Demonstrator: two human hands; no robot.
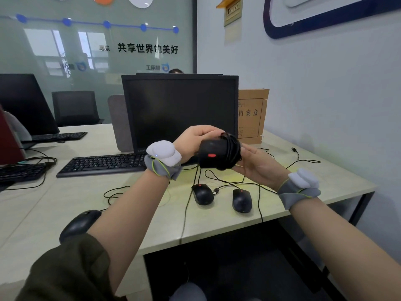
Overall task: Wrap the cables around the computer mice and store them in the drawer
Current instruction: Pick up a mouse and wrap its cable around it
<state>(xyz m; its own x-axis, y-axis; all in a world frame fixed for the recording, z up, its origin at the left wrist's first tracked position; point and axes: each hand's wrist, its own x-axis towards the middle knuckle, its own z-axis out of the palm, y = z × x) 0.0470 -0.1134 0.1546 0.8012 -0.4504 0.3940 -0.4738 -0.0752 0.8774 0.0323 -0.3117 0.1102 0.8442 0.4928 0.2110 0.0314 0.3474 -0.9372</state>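
Observation:
A black mouse (pixel 211 154) with a red wheel is held up in front of the monitor, its black cable (pixel 233 148) wound in several loops round its body. My left hand (pixel 195 137) grips it from above and behind. My right hand (pixel 256 164) cups it from below and the right, fingers against the coil. Two more black mice lie on the desk below: one (pixel 202 194) left, one (pixel 242 200) right, their cables loose. A third mouse (pixel 80 222) lies by my left forearm. No drawer is in view.
A black monitor (pixel 180 109) and keyboard (pixel 102 164) stand behind my hands. A brown file box (pixel 252 115) sits to the right by the wall. Loose cables with USB plugs trail over the light desk (pixel 303 192). A second monitor and keyboard are far left.

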